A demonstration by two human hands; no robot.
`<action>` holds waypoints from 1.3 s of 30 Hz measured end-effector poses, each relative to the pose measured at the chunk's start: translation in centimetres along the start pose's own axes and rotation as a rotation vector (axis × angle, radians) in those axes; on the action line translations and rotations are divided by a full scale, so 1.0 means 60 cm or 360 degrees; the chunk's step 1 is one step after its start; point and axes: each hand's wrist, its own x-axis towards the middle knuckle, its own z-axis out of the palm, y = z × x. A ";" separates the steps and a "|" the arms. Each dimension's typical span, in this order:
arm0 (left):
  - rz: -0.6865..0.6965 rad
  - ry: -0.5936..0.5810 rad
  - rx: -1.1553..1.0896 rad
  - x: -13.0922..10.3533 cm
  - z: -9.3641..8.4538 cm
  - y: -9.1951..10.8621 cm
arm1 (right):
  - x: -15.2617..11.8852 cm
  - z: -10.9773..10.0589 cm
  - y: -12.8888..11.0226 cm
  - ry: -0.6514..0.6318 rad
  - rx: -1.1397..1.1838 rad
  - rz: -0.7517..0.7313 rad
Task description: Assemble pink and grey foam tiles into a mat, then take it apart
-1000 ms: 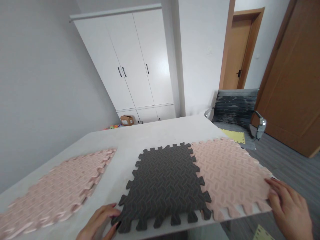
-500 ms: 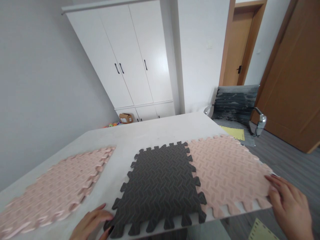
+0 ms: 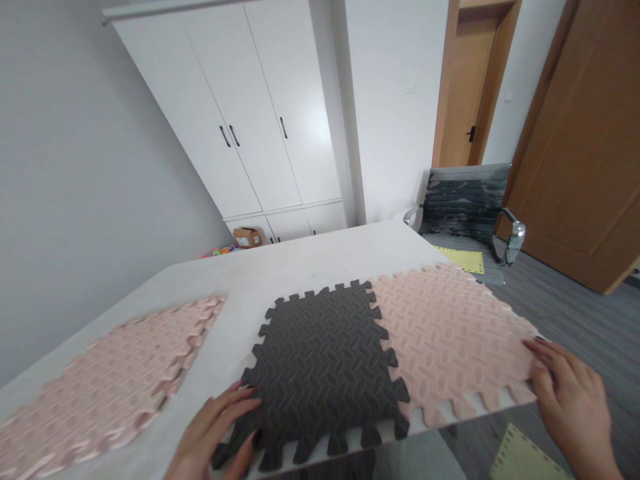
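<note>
Head view: your two bare hands are on foam mats at the near side of the white surface [image 3: 310, 263].
Left hand [image 3: 215, 427]: at the dark mat [image 3: 320, 360], fingers over its near left corner. Your grip is apart, with thumb and fingers spread.
Right hand [image 3: 570, 387]: fingertips on the right mat [image 3: 455, 333], at its outer side by the near right corner. You cannot tell from here whether the grip is pinched, since the mat's underside is hidden.
Dark mat: flat, beside the near edge of the surface, toothed on its sides.
Right mat: pink, flat, along the right edge of the surface. It meets the dark mat's right side; whether every tooth is locked is unclear.
Left mats [image 3: 125, 367]: pink, seemingly layered, toward the left edge of the surface, apart from the dark mat.
Chair [image 3: 465, 203]: past the right edge, with a yellow sheet [image 3: 465, 260] on its seat.
Cardboard box [image 3: 247, 237]: beyond the far edge, near the white cabinet [image 3: 250, 120].
</note>
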 end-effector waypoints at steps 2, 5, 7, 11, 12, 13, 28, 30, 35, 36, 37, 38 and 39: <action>0.0237 -0.0045 -0.0010 0.038 0.020 0.072 | 0.001 -0.002 -0.004 0.0005 -0.0002 0.0002; 0.0652 -0.0076 -0.0105 0.084 0.069 0.178 | 0.002 -0.005 -0.010 0.0008 0.0000 -0.0021; 0.0780 -0.0142 -0.0097 0.103 0.103 0.234 | 0.004 -0.008 -0.012 0.0003 -0.0006 -0.0043; 0.0718 -0.0068 -0.0041 0.125 0.146 0.289 | 0.005 -0.010 -0.014 0.0011 -0.0011 -0.0065; 0.0661 -0.0069 -0.0030 0.129 0.152 0.294 | 0.005 -0.010 -0.013 0.0016 -0.0010 -0.0066; 0.0602 -0.0084 -0.0024 0.133 0.157 0.297 | 0.005 -0.010 -0.012 0.0016 -0.0009 -0.0067; 0.0334 -0.0161 0.0239 0.131 0.186 0.305 | 0.006 -0.006 -0.012 -0.0006 0.0010 -0.0024; 0.0307 -0.0177 0.0244 0.134 0.185 0.306 | 0.007 -0.009 -0.016 0.0003 0.0006 -0.0022; 0.0268 -0.0275 0.0178 0.140 0.184 0.309 | 0.009 -0.010 -0.018 0.0003 0.0001 -0.0016; 0.0260 -0.0300 0.0154 0.141 0.184 0.309 | 0.009 -0.010 -0.016 -0.0003 -0.0002 -0.0016; 0.0252 -0.0330 0.0126 0.141 0.182 0.309 | 0.009 -0.010 -0.015 -0.0008 -0.0005 -0.0015; 0.0243 -0.0364 0.0096 0.141 0.180 0.309 | 0.010 -0.009 -0.013 -0.0017 -0.0007 -0.0017; 0.0231 -0.0400 0.0064 0.142 0.178 0.310 | 0.011 -0.008 -0.011 -0.0031 -0.0006 -0.0023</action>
